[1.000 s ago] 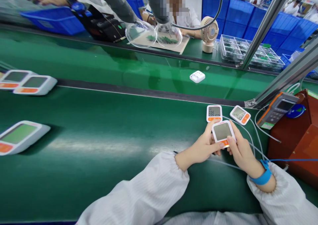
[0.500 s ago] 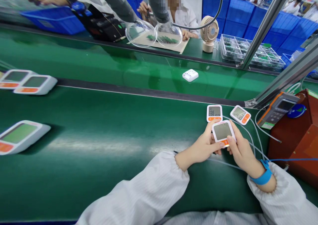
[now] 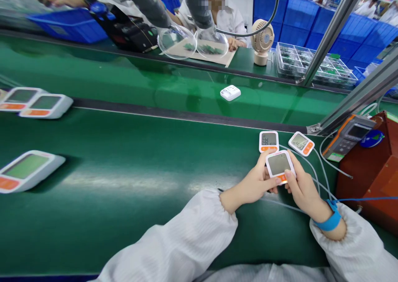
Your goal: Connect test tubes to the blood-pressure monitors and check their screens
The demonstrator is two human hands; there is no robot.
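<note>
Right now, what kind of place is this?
Probably an electronics factory line: a long green conveyor belt carries white monitor units, and stacked blue crates stand behind.

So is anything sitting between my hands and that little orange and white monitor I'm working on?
Nothing visible: the left hand and right hand already grip the monitor from both sides. Two similar units lie just beyond it.

The held white monitor had its lower corners covered by the left hand and right hand. At nine o'clock, a larger monitor was cut by the frame edge. Digits on the two tubed monitors were too small to read. At twelve o'clock, a co-worker's face was blurred.
</note>
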